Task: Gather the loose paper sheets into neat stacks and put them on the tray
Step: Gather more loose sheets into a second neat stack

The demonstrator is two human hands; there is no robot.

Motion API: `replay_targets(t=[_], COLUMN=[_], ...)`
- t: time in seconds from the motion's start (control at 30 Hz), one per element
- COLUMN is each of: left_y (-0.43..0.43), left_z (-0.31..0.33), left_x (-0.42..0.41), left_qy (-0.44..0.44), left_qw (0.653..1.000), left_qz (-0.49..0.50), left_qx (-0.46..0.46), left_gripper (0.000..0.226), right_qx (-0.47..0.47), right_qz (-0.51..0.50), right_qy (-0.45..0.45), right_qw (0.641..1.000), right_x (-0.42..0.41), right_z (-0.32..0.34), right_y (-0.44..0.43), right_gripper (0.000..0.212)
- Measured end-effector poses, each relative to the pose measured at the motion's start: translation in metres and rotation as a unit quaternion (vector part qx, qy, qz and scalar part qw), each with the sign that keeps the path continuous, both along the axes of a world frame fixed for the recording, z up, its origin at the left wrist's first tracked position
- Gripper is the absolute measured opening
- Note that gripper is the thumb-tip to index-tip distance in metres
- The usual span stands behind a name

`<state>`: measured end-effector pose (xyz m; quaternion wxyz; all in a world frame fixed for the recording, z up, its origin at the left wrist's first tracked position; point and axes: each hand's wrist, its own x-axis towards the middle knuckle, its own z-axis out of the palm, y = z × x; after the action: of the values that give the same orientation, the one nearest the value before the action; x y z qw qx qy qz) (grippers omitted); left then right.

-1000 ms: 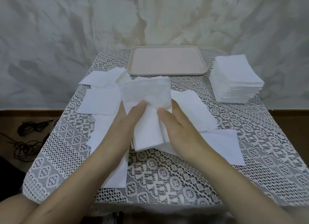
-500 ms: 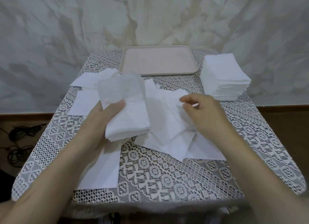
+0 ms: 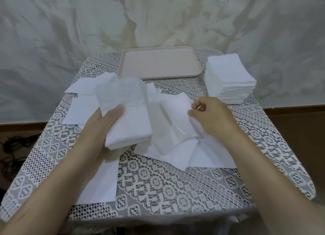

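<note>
The small stack of thin white paper sheets [image 3: 128, 118] was up off the bench, held in the left hand [image 3: 103, 124] just left of centre, far edge tipped up twd the flat pale-pink rectangular plastic tray [image 3: 197, 62]. A sec earlier both hands had it between them; since then the right hand [image 3: 211, 117] had let go and gone over to the rumpled loose white sheets [image 3: 174, 118] just right of the stack. Prob. meaning: the stack wasn't finished, w/ more sheets to add before it went to the tray, which had nothing on it yet.

Left hand: thumb flat across the top of the stack, fingers underneath & out of sight, so gripping it thumb vs fingers. Right hand: wrist low over the loose sheets, fingers [image 3: 202, 103] curled in, thumb & forefinger closed on a raised edge of the top sheet. It looked like a pinch, tho the contact was small & hard to be sure of.

Further out, more flat white sheets [image 3: 82, 89] lay at bench left, one at front left. A tall square-cut stack of white sheets [image 3: 228, 76] sat at back right beside the tray, not on it. A white lace cloth [image 3: 167, 185] covered the bench. Dark cables [image 3: 14, 147] lay on the floor, left.
</note>
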<state>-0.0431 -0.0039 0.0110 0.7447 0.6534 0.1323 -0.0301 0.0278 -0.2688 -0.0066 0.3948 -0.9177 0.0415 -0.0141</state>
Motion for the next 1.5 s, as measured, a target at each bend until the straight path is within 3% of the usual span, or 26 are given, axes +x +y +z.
replay_targets(t=[0.17,0.27,0.43,0.57,0.73,0.93,1.07,1.33,1.5], left_y=[0.001,0.001,0.003,0.004,0.002,0.002,0.003,0.003,0.002], left_z=[0.002,0.004,0.005,0.005,0.005,0.004,0.004,0.006,0.006], left_x=[-0.002,-0.003,-0.003,-0.004,-0.004,-0.002,-0.002,-0.001,-0.001], left_qy=[-0.012,-0.017,-0.009,-0.008,-0.006,-0.002,0.000,-0.014,-0.008], left_qw=[1.000,1.000,1.000,1.000,1.000,1.000,1.000,1.000,1.000], left_qz=[-0.009,-0.009,-0.010,-0.009,-0.006,-0.006,-0.009,-0.004,-0.012], left_qx=[0.003,-0.002,-0.011,-0.018,-0.006,-0.002,-0.002,0.008,-0.003], left_gripper=[0.049,0.050,0.047,0.045,0.053,0.054,0.054,0.037,0.033], right_qx=[0.121,0.193,0.108,0.169,0.170,0.024,0.012,0.177,0.138], right_qz=[0.025,0.057,0.054,0.039,0.028,0.063,0.064,0.066,0.003], right_qy=[-0.029,-0.003,-0.053,-0.058,0.004,0.040,0.022,-0.013,-0.008], right_qw=[0.992,0.979,0.991,0.983,0.985,0.997,0.998,0.982,0.990], right_x=[0.002,0.000,0.001,0.004,0.002,-0.004,-0.004,-0.005,-0.002], right_z=[0.001,0.001,-0.006,0.002,-0.003,-0.003,-0.002,0.011,0.004], right_y=[0.004,0.008,0.006,-0.005,-0.008,0.003,0.005,0.002,-0.011], right_gripper=[0.013,0.013,0.014,0.013,0.015,0.047,0.038,0.011,0.013])
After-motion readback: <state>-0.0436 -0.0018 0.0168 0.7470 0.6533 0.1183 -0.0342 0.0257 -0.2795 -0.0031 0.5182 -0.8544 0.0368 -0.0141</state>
